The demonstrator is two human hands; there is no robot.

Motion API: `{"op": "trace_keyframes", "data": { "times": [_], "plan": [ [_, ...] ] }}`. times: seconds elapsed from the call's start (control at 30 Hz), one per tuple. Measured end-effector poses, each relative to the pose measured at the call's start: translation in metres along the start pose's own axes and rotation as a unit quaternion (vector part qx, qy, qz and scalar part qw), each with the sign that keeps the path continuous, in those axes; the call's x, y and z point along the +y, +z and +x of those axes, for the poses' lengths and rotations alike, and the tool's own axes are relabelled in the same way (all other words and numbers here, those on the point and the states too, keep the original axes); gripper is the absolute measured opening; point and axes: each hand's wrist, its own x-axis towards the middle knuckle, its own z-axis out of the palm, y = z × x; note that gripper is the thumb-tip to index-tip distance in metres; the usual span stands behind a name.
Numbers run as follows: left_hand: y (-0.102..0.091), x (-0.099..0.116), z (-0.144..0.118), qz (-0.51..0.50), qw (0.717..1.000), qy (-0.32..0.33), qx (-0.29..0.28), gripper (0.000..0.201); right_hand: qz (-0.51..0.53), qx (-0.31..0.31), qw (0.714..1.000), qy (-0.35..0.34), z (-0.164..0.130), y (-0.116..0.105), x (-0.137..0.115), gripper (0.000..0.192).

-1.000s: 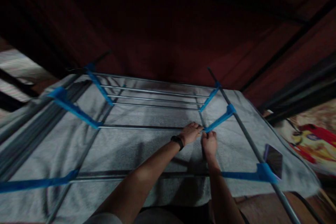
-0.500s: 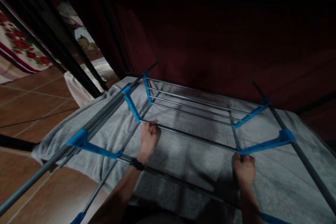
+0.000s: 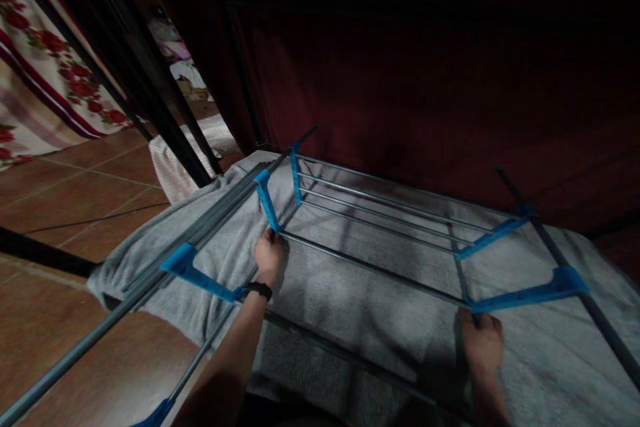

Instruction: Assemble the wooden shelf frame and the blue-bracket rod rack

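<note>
A metal drying rack [image 3: 380, 203] with blue plastic joints stands in front of me, and a grey towel [image 3: 350, 293] lies spread beneath its rods. My left hand [image 3: 269, 255], with a black band at the wrist, is shut on the towel's edge at the left end of a rod, just under a blue joint [image 3: 267, 200]. My right hand [image 3: 481, 341] is shut on the same towel edge at the right end, below another blue joint [image 3: 530, 293]. The two hands are far apart, and the towel stretches between them.
Brown floor tiles [image 3: 65, 207] lie to the left. A floral cloth [image 3: 45, 80] and dark bars [image 3: 145, 100] stand at the far left, with a pale ribbed cloth [image 3: 175, 160] on the floor. A dark red curtain [image 3: 425, 93] hangs behind the rack.
Both hands began close together at the right blue joint. My left hand slid leftwards along the rod to the left joint, and the view swung to the left.
</note>
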Motion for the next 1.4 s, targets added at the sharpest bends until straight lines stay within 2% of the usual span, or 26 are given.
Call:
{"op": "trace_keyframes", "data": {
  "times": [0.23, 0.43, 0.8, 1.1, 1.4],
  "plan": [
    [0.002, -0.001, 0.0, 0.067, 0.998, -0.013, 0.009, 0.038, 0.01, 0.026, 0.999, -0.023, 0.002, 0.005, 0.003, 0.052],
    [0.005, -0.002, -0.002, 0.09, 0.996, 0.005, 0.015, 0.037, -0.013, 0.039, 0.999, -0.018, 0.002, 0.009, 0.002, 0.05],
    [0.0, -0.002, -0.005, 0.11, 0.994, 0.021, -0.009, 0.037, -0.033, 0.021, 0.999, 0.031, 0.0, 0.002, -0.015, 0.046],
    [-0.006, -0.004, -0.002, 0.121, 0.992, 0.035, -0.03, 0.028, -0.048, -0.031, 0.997, 0.045, -0.001, -0.001, -0.017, 0.069],
    [-0.006, 0.003, 0.001, 0.165, 0.986, 0.012, -0.025, 0.028, -0.052, -0.054, 0.995, 0.066, 0.005, 0.003, -0.009, 0.076]
  ]
}}
